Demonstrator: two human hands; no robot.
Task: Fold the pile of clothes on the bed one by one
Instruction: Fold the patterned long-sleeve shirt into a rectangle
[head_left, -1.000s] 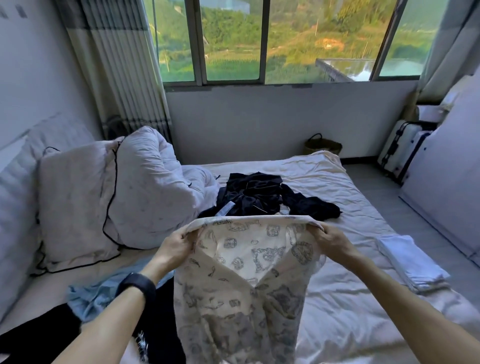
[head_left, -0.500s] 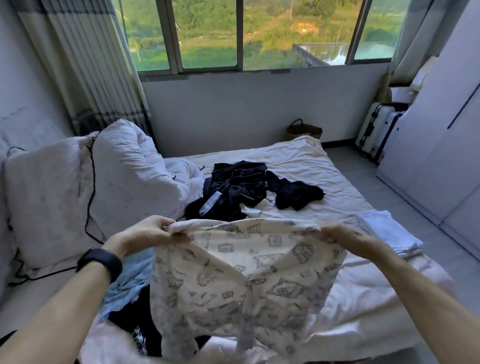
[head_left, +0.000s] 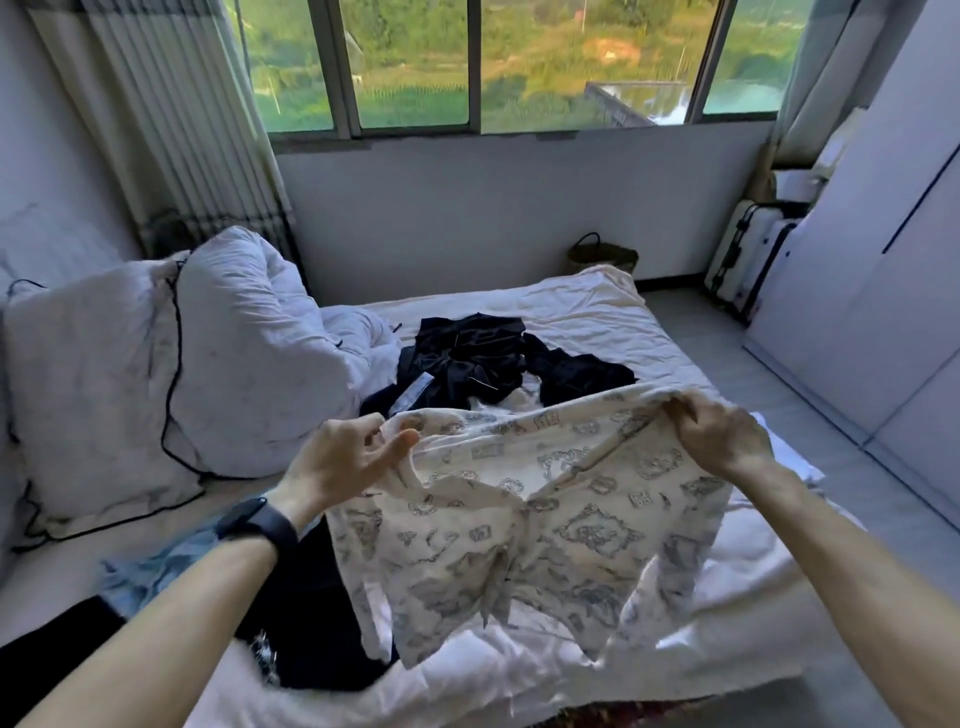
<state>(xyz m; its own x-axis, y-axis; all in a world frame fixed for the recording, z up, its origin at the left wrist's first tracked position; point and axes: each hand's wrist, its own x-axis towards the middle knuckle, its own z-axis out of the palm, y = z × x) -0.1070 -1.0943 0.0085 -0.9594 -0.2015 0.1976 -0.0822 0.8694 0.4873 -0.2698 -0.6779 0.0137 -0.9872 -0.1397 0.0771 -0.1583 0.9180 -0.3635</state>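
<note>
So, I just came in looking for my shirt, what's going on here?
A person is folding laundry at the bed. The left hand and the right hand each hold the top edge of a printed garment, which hangs spread out above the bed and is not yet folded. Behind it a dark pile lies crumpled, and a blue piece and a black piece lie by the left forearm.

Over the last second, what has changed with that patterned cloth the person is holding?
Both hands drew apart, the left hand leftward and the right hand rightward, stretching the patterned garment wider along its top edge. Both keep gripping that edge. The dark clothes pile on the bed has not moved.
</note>
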